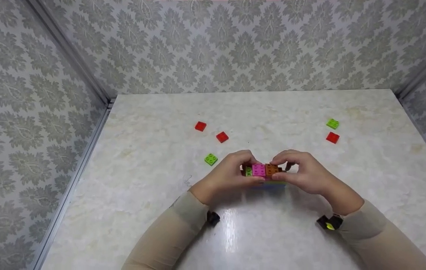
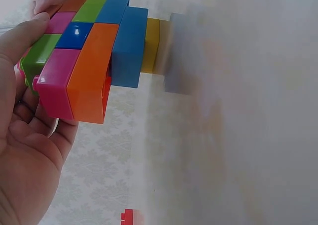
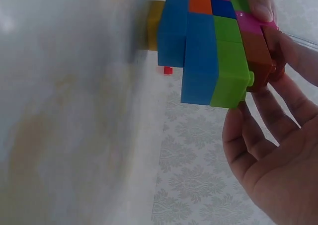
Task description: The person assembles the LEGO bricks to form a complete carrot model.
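A stack of toy building bricks (image 2: 89,61) in blue, orange, green, pink and brown stands between both hands, with a yellow brick (image 3: 155,25) at its base against the tabletop. My left hand (image 1: 229,174) grips the stack's left end, thumb on the near side and fingers behind. From the right, my right hand (image 1: 306,172) pinches a brown brick (image 1: 271,170) at the top, beside a pink brick (image 1: 258,169). In the right wrist view that hand's thumb lies on brown and its other fingers curve round the far side. The fingers partly hide the top row.
Two flat red bricks (image 1: 200,126) and a green brick (image 1: 211,159) lie left of the stack on the marble-patterned table (image 1: 141,150). Another green brick (image 1: 332,123) and a red brick (image 1: 333,137) lie at the back right. Patterned walls (image 1: 235,45) border the table.
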{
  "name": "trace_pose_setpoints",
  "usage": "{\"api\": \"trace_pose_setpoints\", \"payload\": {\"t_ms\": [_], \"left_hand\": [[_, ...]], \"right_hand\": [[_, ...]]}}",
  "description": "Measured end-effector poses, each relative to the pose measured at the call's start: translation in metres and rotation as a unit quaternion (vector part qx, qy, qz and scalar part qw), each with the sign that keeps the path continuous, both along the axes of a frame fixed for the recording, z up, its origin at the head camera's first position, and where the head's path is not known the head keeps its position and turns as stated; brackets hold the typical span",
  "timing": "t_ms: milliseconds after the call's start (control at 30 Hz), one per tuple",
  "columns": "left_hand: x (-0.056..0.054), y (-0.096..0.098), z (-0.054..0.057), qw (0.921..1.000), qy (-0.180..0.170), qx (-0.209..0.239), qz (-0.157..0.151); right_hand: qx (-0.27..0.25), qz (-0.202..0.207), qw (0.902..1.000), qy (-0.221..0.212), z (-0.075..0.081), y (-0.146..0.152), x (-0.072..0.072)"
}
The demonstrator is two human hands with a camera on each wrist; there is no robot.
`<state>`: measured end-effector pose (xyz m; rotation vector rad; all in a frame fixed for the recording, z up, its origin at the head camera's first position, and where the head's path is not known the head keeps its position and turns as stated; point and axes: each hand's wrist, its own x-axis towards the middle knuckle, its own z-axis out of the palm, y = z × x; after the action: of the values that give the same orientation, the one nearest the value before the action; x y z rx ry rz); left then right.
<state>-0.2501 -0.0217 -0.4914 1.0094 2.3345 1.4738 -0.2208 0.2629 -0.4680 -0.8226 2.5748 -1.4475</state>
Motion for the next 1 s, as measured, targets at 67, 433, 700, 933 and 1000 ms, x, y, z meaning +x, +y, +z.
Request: {"api": "trace_pose_setpoints", "payload": {"t_ms": [67,433,700,933,1000], "left_hand": [[0.000,0.000,-0.001,1.0000,0.002,-0.001,0.001],[0.000,0.001,0.000,0.9999,-0.004,0.015,0.000],[-0.003,-0.003,0.004,0.9995,0.002,-0.031,-0.001],[-0.021,-0.028,0.017,0.9982,0.022,-0.051,-0.024],[-0.027,-0.042,0.021,0.9984,0.013,-0.054,-0.003]], "right_hand": [[0.006,-0.007,0.9999,0.008,-0.001,-0.001,0.002],[0.027,-0.010,0.9937,0.109,-0.003,-0.010,0.004],[-0.069,0.018,0.9940,0.083,-0.026,-0.008,-0.004],[-0.053,0.006,0.9949,0.086,-0.027,-0.004,-0.003],[-0.044,0.005,0.9955,0.083,-0.026,-0.005,-0.003]]}}
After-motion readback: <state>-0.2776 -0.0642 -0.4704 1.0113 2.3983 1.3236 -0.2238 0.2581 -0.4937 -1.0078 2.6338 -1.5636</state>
